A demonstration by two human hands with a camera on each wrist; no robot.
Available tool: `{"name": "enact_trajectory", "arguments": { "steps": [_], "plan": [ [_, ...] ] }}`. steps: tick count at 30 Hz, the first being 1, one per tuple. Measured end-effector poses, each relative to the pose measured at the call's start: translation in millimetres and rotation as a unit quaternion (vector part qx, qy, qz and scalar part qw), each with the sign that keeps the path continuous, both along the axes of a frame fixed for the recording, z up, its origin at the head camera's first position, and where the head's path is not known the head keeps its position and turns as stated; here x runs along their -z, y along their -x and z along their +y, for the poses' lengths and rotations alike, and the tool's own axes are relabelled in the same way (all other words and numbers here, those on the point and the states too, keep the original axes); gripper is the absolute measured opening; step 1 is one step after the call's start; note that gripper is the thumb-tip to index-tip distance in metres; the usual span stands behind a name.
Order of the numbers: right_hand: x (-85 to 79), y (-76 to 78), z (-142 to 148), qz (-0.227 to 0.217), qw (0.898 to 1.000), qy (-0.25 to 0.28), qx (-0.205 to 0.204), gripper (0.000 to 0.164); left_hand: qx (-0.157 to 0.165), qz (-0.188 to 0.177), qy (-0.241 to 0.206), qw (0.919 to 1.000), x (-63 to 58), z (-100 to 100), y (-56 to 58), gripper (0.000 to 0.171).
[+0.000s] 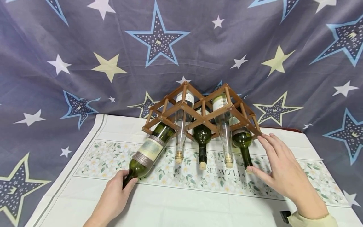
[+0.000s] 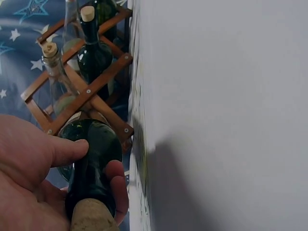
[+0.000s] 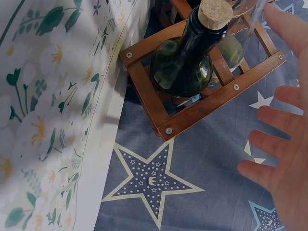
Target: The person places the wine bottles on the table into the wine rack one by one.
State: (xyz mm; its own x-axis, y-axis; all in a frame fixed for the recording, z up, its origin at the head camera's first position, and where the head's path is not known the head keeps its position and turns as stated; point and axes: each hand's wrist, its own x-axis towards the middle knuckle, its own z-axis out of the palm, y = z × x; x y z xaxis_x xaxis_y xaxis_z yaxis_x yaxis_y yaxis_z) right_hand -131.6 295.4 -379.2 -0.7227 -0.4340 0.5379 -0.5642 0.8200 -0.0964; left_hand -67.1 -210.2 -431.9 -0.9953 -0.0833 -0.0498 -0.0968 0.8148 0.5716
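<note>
My left hand (image 1: 113, 197) grips the neck of a green wine bottle (image 1: 148, 151) with a pale label, tilted with its base in the left end of the wooden wine rack (image 1: 204, 121). In the left wrist view, thumb and fingers curl round that neck, just below its cork (image 2: 94, 216). My right hand (image 1: 286, 173) is spread beside the rack's right end, its fingertips near the lower corner. Its thumb tip is close to the cork of the rightmost green bottle (image 1: 242, 140); whether they touch I cannot tell. The right wrist view shows the right fingers (image 3: 272, 144) holding nothing.
Two clear bottles (image 1: 180, 132) and a dark green bottle (image 1: 202, 134) lie in the rack, corked necks facing me. A white tablecloth (image 1: 198, 208) with a floral band covers the table. Behind hangs a star-patterned curtain (image 1: 195, 47). A small black object (image 1: 285, 216) lies near my right wrist.
</note>
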Motion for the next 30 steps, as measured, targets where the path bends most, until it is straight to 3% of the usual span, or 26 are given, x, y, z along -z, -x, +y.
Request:
{"name": "enact_trajectory", "arguments": {
  "steps": [30],
  "plan": [
    [-1.9, -1.1, 1, 0.002, 1.0, -0.001, 0.002, 0.106, 0.003, -0.056, -0.103, 0.9931, -10.8, 17, 11.5, 0.048]
  ]
}}
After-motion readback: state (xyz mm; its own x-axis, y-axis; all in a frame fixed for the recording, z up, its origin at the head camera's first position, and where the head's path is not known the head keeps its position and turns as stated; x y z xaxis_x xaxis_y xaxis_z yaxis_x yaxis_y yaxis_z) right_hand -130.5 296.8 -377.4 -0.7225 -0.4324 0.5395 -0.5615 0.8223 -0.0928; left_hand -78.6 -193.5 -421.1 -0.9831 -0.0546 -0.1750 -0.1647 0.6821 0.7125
